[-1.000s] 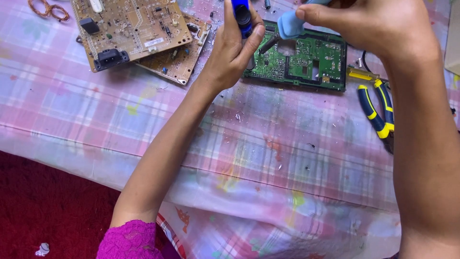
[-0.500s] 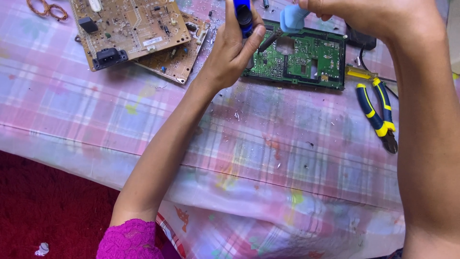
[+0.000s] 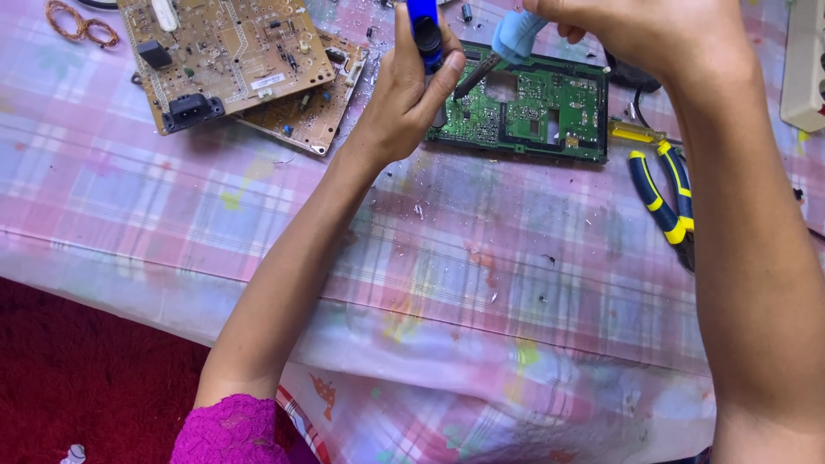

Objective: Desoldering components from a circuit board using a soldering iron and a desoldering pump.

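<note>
Our left hand (image 3: 404, 94) is clenched around a blue-handled tool (image 3: 424, 30) near the top centre of the frame, thumb and fingers wrapped on its black lower part, the handle standing nearly upright. Our right hand (image 3: 644, 34), at the upper right, pinches a light blue soldering iron (image 3: 516, 34) by its grip; its dark metal tip (image 3: 474, 76) slants down and to the left, ending just beside our left fingers and over the left end of the green circuit board (image 3: 541, 112). We cannot tell whether the tip touches the board.

The green board lies flat on the pink plaid tablecloth (image 3: 481, 283), just beyond both hands. To its right lie blue-and-yellow pliers (image 3: 666, 202), with a yellow-handled tool (image 3: 632, 133) just above them. At the upper left sit two tan circuit boards (image 3: 228, 56), one overlapping the other, and a coil of copper wire (image 3: 77, 21) lies in the corner. A white power strip (image 3: 806, 69) shows at the right edge. A red carpet (image 3: 86, 369) fills the lower left below the cloth.
</note>
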